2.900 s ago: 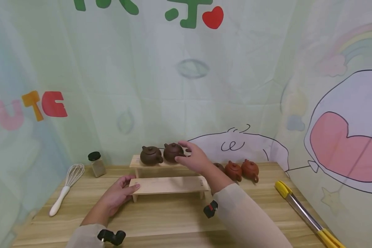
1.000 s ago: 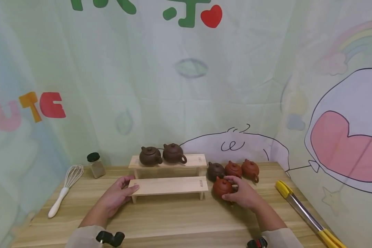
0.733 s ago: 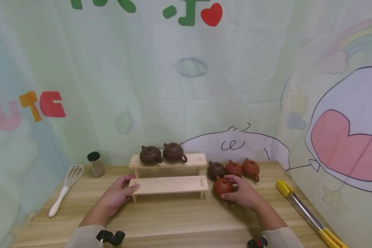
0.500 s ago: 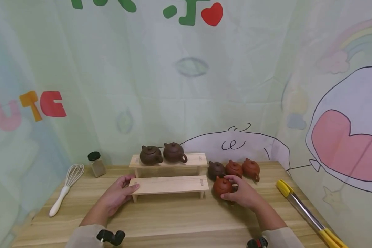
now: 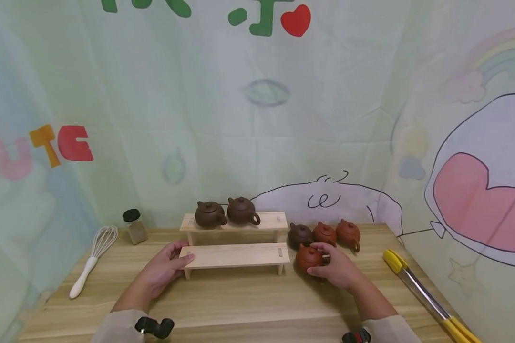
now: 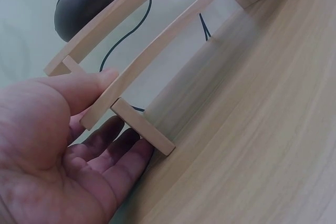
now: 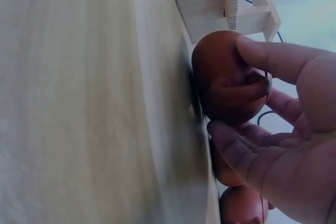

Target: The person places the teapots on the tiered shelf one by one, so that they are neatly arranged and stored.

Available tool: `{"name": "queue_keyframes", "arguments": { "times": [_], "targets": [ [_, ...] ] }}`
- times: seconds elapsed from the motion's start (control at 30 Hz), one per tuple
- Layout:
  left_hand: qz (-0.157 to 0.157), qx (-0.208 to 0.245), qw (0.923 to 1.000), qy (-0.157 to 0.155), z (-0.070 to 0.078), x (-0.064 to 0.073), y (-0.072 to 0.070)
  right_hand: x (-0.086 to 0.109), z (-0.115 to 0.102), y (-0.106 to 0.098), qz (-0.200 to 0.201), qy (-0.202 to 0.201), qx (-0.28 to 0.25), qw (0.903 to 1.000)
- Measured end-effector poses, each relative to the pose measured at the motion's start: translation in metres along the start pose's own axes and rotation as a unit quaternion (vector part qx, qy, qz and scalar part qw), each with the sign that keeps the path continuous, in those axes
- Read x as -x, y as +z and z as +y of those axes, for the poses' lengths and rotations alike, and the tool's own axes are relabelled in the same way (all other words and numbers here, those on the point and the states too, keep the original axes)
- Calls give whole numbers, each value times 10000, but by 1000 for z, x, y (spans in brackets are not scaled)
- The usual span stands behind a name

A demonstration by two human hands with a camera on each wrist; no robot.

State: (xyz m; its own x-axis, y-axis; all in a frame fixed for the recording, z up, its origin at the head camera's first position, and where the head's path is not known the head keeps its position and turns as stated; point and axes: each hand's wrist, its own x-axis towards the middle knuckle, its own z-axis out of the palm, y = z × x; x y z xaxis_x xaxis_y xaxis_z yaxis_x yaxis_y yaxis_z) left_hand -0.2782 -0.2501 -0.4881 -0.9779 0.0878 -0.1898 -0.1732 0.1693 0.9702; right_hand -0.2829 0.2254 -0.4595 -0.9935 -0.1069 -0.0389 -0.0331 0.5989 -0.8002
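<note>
In the head view my left hand (image 5: 165, 269) grips the left end of a two-step wooden display stand (image 5: 236, 256). Its thumb lies on the lower step, and the left wrist view shows the other fingers beneath, by the stand's leg (image 6: 144, 127). My right hand (image 5: 339, 267) holds a reddish-brown teapot (image 5: 307, 259) just right of the stand, thumb and fingers on opposite sides of its body. From the right wrist, the teapot's handle (image 7: 239, 94) faces the palm. Two dark brown teapots, one at the left (image 5: 209, 214) and one beside it (image 5: 241, 211), sit on the upper step.
Behind the held teapot stand a dark teapot (image 5: 300, 235) and two reddish ones, the nearer (image 5: 324, 233) and the farther (image 5: 347, 233). Yellow-tipped tongs (image 5: 427, 295) lie at the right. A whisk (image 5: 93, 259) and a black-lidded jar (image 5: 135, 227) are at the left.
The right hand has left the second dark teapot on the upper step and come down to the right, onto the reddish teapot. Over the last second both hands look still.
</note>
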Motion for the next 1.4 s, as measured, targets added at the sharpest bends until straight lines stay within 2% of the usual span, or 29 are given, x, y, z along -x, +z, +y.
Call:
{"name": "queue_keyframes", "arguments": {
  "times": [0.23, 0.47, 0.67, 0.8, 1.0, 1.2, 1.4],
  "targets": [
    [41, 8, 10000, -11, 1, 1, 1, 4, -10, -8, 87, -134, 148, 9998],
    [73, 66, 10000, 2, 1, 0, 2, 10, -34, -19, 137, -314, -462, 9983],
    [85, 53, 9999, -10, 1, 0, 2, 8, -62, -19, 89, -546, -508, 9972],
    [85, 60, 9999, -11, 1, 1, 2, -5, -81, -17, -14, -628, -403, 9972],
    [58, 69, 9999, 46, 1, 0, 3, -34, -103, -12, -237, -469, -551, 9971],
    [53, 26, 10000, 35, 1, 0, 1, -56, -112, 1, -240, -524, -434, 9974],
    [69, 33, 10000, 25, 1, 0, 2, -70, -120, 7, -345, -417, -467, 9974]
  ]
}}
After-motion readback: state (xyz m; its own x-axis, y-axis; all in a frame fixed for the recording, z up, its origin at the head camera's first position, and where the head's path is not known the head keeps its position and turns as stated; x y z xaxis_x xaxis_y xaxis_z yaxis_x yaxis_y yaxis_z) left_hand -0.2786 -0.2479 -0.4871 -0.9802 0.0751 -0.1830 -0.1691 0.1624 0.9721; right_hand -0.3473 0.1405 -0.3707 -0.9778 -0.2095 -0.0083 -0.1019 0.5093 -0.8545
